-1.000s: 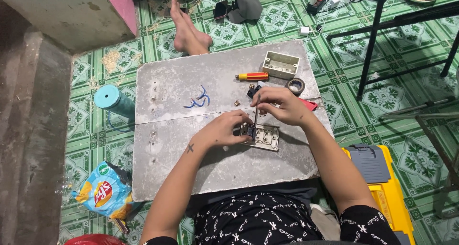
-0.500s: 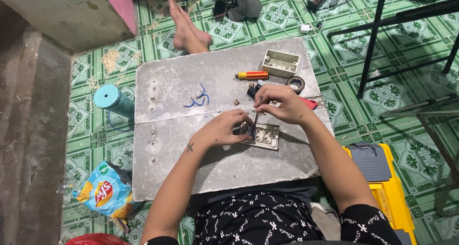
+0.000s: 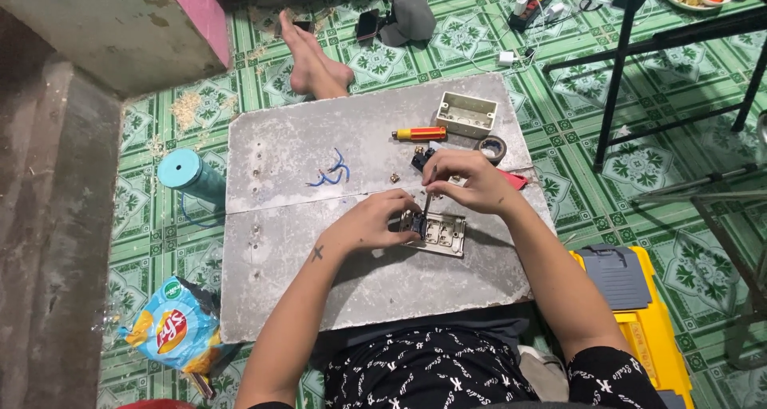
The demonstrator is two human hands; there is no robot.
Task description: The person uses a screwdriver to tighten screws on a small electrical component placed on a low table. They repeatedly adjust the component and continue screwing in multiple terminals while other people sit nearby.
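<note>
Right now the left hand [image 3: 369, 224] is curled over one end of a small pale switch plate [image 3: 438, 233], pressing it down so it stays put on the grey board [image 3: 272, 281]. The right hand [image 3: 467, 179] is pinched shut around a thin screwdriver [image 3: 427, 204], and the tip points down into the plate, close to the left fingers. The plate lies near the middle of the board, a bit to the right, just in front of the person's lap. It looks light and stiff, like hard plastic, so I think it would slide or spin easily if nobody held it. The best place to hold it seems to be its flat outer edges, away from the little metal bits inside. Those bits are too small to see well. The plastic could crack if it is squeezed too hard, I would guess. The screwdriver is thin and could slip off a tiny screw, so a steady pinch near its top looks right. Farther up the board lie an orange-handled screwdriver [image 3: 419, 133], a pale box [image 3: 466, 114], a roll of tape [image 3: 491, 148] and some blue wire [image 3: 331, 172]. A chip bag [image 3: 170, 329] sits on the green floor [image 3: 679, 241] by the left elbow.
</note>
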